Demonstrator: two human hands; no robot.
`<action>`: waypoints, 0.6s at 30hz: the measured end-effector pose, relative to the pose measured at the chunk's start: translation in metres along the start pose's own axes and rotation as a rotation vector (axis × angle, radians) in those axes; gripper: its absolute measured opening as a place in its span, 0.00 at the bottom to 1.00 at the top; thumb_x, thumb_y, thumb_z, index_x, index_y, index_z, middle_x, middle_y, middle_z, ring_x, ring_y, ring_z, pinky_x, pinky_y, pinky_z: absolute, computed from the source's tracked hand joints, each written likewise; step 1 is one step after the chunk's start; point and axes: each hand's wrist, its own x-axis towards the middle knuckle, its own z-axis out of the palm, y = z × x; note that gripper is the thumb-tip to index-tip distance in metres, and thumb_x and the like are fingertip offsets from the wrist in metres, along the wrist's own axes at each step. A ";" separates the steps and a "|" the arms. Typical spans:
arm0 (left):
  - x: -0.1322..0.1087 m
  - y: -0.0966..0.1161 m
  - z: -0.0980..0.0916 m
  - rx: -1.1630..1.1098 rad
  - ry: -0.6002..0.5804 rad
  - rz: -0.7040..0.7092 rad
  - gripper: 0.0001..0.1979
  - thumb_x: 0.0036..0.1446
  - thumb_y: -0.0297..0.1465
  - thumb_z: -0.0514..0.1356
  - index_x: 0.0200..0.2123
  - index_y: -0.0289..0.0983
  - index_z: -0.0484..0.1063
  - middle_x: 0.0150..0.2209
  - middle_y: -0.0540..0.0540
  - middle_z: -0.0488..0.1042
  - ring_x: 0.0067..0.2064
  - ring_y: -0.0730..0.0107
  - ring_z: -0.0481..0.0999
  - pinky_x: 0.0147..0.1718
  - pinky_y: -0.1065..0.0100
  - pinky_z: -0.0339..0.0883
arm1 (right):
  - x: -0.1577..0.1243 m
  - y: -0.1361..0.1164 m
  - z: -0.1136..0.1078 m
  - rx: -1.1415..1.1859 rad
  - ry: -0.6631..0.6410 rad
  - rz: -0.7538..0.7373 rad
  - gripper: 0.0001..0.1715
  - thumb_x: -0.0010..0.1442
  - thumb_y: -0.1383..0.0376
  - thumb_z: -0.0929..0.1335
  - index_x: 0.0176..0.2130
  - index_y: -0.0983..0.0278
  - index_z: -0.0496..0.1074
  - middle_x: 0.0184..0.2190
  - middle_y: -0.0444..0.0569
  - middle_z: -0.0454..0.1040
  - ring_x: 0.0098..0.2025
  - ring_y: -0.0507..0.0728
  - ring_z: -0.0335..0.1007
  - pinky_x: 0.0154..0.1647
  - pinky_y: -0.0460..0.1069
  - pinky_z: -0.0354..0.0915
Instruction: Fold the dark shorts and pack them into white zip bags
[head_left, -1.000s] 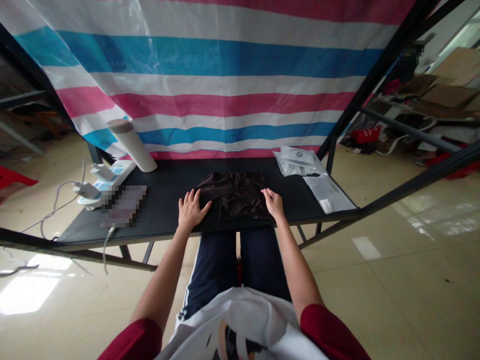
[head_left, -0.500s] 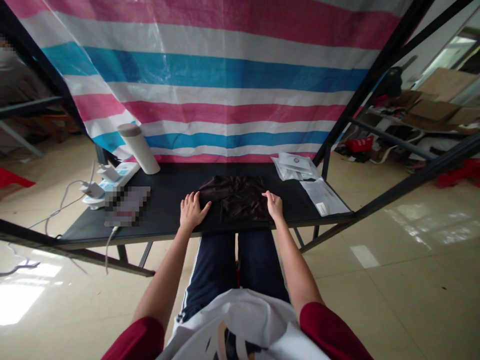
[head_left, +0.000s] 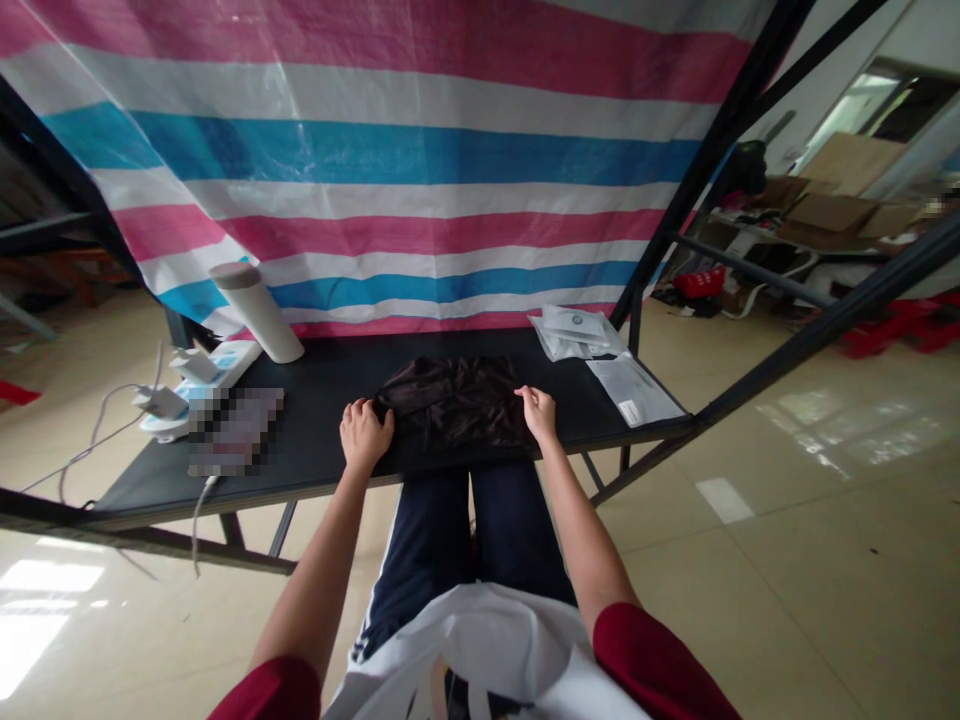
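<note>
A dark brown, slightly shiny cloth [head_left: 457, 402] lies spread and wrinkled on the black tabletop [head_left: 330, 385] in front of me; what kind of garment it may be does not show. At its left edge, my left hand [head_left: 365, 436] has its fingers curled in against the fabric, with the thumb on the side nearer the cloth. My right hand [head_left: 540, 414] pinches the right edge between thumb and forefinger, the other fingers folded. The fingertips of the left hand are partly hidden.
Clear plastic packets [head_left: 574, 332] and a flat white packet [head_left: 634, 390] lie at the right end. Leftward are a white bottle [head_left: 259, 315], a power strip [head_left: 225, 370] with plugs, and a blurred-out phone-like object [head_left: 238, 430] on a cable. A striped sheet [head_left: 420, 150] hangs behind.
My left hand has gone from spread fingers to curled ones at the cloth's left edge. The right hand keeps its pinch. The camera view has shifted slightly to the right.
</note>
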 end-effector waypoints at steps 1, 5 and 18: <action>0.001 -0.001 0.000 -0.001 0.004 -0.009 0.27 0.60 0.42 0.50 0.55 0.29 0.68 0.59 0.31 0.67 0.62 0.43 0.62 0.58 0.49 0.60 | 0.000 0.000 0.000 0.000 -0.001 -0.003 0.28 0.64 0.49 0.60 0.36 0.65 0.79 0.36 0.55 0.82 0.39 0.62 0.78 0.41 0.51 0.68; 0.006 -0.004 0.002 -0.005 0.020 -0.033 0.26 0.60 0.39 0.50 0.52 0.26 0.70 0.56 0.30 0.69 0.60 0.45 0.65 0.57 0.53 0.61 | 0.000 0.000 0.000 0.009 0.005 -0.002 0.25 0.64 0.51 0.60 0.34 0.63 0.78 0.37 0.54 0.82 0.40 0.61 0.78 0.42 0.50 0.68; 0.007 -0.011 0.000 0.055 -0.010 0.035 0.25 0.59 0.44 0.50 0.43 0.30 0.75 0.53 0.31 0.70 0.55 0.44 0.67 0.52 0.54 0.64 | 0.002 0.002 0.003 0.007 0.015 -0.012 0.24 0.65 0.52 0.60 0.33 0.62 0.78 0.35 0.53 0.82 0.39 0.61 0.78 0.42 0.50 0.69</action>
